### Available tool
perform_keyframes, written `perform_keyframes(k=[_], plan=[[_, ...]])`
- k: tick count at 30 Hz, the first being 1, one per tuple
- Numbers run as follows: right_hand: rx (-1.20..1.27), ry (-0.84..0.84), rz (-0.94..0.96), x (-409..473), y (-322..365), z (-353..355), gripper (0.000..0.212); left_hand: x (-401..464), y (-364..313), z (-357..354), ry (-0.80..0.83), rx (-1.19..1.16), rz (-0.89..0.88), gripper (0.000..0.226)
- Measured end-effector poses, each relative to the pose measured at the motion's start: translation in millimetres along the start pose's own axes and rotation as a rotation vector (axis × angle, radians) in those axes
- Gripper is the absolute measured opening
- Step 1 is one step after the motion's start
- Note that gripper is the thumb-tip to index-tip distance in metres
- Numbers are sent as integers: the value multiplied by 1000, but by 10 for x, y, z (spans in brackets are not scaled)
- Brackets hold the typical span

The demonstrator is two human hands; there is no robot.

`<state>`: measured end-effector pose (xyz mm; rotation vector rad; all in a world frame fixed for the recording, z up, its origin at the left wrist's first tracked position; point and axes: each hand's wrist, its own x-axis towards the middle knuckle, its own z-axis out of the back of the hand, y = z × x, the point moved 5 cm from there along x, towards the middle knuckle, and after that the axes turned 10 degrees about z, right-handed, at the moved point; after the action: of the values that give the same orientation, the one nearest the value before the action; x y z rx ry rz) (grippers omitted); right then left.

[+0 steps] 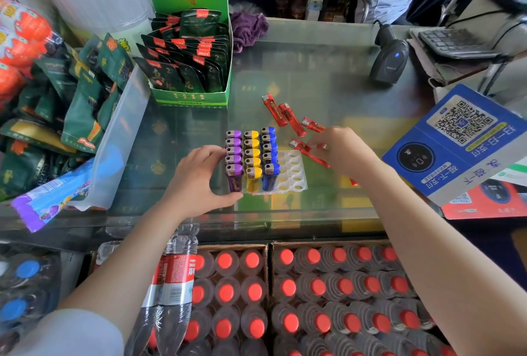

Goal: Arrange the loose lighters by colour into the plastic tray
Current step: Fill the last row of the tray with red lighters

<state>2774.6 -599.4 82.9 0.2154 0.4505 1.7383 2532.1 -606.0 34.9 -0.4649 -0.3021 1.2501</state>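
A clear plastic tray (293, 173) stands on the glass counter with a purple row (234, 156), a yellow row (252, 156) and a blue row (269, 153) of upright lighters; its right column of holes holds nothing. My left hand (199, 178) grips the tray's left side, thumb at the front corner. Several loose red lighters (282, 114) lie on the glass to the right and behind. My right hand (345, 153) pinches one red lighter (306, 151) beside the tray. Another red piece (353, 182) peeks out under my right wrist.
A green box of tea packets (189, 70) stands behind the tray, a snack bin (119, 138) to the left. A barcode scanner (389, 61) and blue QR payment stand (456, 144) sit right. Crates of red-capped bottles (313, 293) lie below the counter edge. A person stands behind.
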Motion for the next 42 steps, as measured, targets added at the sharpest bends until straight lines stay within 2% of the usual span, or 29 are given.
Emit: perform_keyframes(k=[6, 11, 13, 15, 17, 20, 22, 25, 28, 30, 34, 42], plan=[[111, -13, -160, 106, -118, -84, 19, -5, -5, -4, -6, -5, -3, 76], [-77, -6, -159, 103, -57, -151, 34, 2, 0, -1, 1, -3, 4, 76], [-133, -67, -129, 70, -16, -95, 33, -3, -4, 2, 1, -9, 3, 76], [-115, -207, -59, 24, 25, -53, 25, -4, -11, 5, 1, -10, -1, 77], [113, -332, 1, -24, 66, -73, 16, -5, -13, 10, -1, -4, -2, 78], [581, -324, 50, -54, 149, -201, 11, -10, -14, 12, -5, -2, -4, 77], [729, -283, 89, -46, 184, -279, 17, -9, -15, 12, -8, 0, -6, 77], [812, -289, 85, -11, 181, -348, 13, -9, -6, 2, 2, 12, -1, 77], [760, -295, 95, 28, 188, -348, 17, -7, 2, -1, 5, 6, 3, 77], [629, -297, 151, 38, 220, -292, 20, -7, 0, 1, 6, 4, 5, 77], [395, -306, 217, 23, 258, -270, 12, -9, -13, 9, 2, 8, 5, 78], [356, -338, 198, 16, 238, -315, 17, -7, -11, 7, 2, -5, 6, 77]])
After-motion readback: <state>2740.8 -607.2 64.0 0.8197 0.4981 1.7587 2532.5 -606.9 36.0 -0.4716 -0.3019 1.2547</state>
